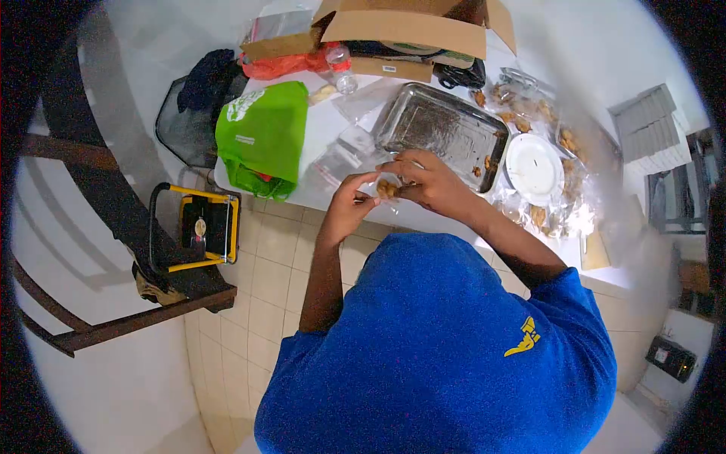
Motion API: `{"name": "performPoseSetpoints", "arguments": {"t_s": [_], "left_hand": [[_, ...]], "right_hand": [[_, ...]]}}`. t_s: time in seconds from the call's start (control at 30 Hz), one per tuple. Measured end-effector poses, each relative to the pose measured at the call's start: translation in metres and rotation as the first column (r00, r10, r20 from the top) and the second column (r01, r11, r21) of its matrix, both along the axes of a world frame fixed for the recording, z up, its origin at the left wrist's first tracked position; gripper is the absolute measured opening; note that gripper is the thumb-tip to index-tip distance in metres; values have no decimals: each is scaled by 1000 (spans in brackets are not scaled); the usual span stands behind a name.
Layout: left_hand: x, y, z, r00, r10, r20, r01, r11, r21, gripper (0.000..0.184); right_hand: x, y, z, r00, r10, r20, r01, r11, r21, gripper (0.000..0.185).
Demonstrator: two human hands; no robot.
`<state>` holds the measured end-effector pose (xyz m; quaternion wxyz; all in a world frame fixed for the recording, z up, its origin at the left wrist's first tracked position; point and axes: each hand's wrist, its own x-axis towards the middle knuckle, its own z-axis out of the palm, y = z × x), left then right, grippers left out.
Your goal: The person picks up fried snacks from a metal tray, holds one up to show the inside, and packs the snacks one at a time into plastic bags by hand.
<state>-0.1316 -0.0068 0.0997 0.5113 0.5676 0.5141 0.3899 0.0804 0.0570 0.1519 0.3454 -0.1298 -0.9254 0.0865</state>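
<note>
Near the front edge of the table, a small clear plastic bag [388, 188] with brown fried-looking food pieces in it is held between both hands. The fingers of my left hand [349, 208] pinch its left side. My right hand [425, 181] grips the bag's right side, fingers curled over the top. Flat empty plastic bags [338, 160] lie on the table just beyond my left hand. Past my right hand sits a metal tray [442, 125] with dark residue and a few brown pieces in its right corner.
A white plate [534, 168] stands right of the tray, among filled clear bags [571, 181]. On the left lies a green bag [265, 132]. An open cardboard box [408, 29] and a plastic bottle [342, 69] are at the back. A yellow-black folding step [200, 227] stands on the floor.
</note>
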Motion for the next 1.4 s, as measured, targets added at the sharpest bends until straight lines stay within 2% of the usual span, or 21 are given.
{"name": "performPoseSetpoints", "arguments": {"t_s": [0.07,0.17,0.27,0.37,0.47,0.5,0.6,0.63,0.67,0.73,0.77,0.87,0.9,1.0,1.03,1.1,1.13,1.2,1.27,1.4], "left_hand": [[7,-3,-4,961,80,-265,-17,973,230,49],[23,-7,18,960,141,-243,-72,959,273,47],[18,-5,12,997,71,13,-70,997,-25,56],[11,-8,-24,970,24,241,-31,999,25,75],[33,-8,-48,993,-72,-92,73,997,8,92],[40,-1,-65,978,-133,-164,157,977,145,90],[63,14,-84,990,-80,-114,98,981,165,85],[72,20,-88,984,-79,158,67,995,80,77],[81,26,-93,907,-40,418,47,999,-9,70],[95,26,-52,936,-69,344,59,997,41,64],[101,28,-69,958,-23,287,-27,985,169,48],[109,32,-78,994,-104,23,93,955,282,29],[120,30,-57,989,-94,115,64,968,243,13],[142,35,-61,973,-20,229,-5,994,109,12],[152,34,-59,933,34,357,-56,997,51,16],[159,34,-71,917,60,394,-54,998,-26,15],[165,33,-69,909,76,409,-53,996,-66,14],[177,28,-68,921,103,375,-71,993,-97,13],[192,21,-72,917,97,386,-72,994,-78,13],[228,2,-73,921,130,367,-107,991,-81,13]], "right_hand": [[-1,-7,-9,998,-55,10,56,998,-38,30],[1,-15,-14,997,-79,8,79,992,-100,26],[11,-17,-18,991,-126,54,132,984,-121,14],[13,-21,-23,981,-194,-4,187,948,-257,13],[16,-28,-29,963,-270,-8,260,932,-254,14],[17,-30,-27,968,-252,12,247,935,-253,15],[21,-42,-3,942,-333,46,335,916,-220,15],[24,-41,-3,940,-342,-11,332,917,-221,16],[29,-41,1,923,-384,-3,375,902,-213,16],[40,-41,10,888,-460,14,453,869,-200,17],[47,-40,8,872,-490,-13,478,856,-196,15],[68,-35,8,831,-551,-76,521,819,-241,12],[79,-32,6,830,-552,-77,520,817,-249,22],[108,-26,-6,696,-693,-187,560,688,-462,45],[121,-23,-24,674,-720,-165,533,629,-567,63],[139,-28,-58,692,-718,-82,309,396,-865,62],[146,-31,-72,710,-702,-47,176,242,-954,63],[154,-35,-93,781,-620,-74,185,343,-921,58],[162,-33,-107,799,-579,-163,-15,253,-967,49],[195,-33,-115,844,-505,-181,-78,218,-973,30]]}}
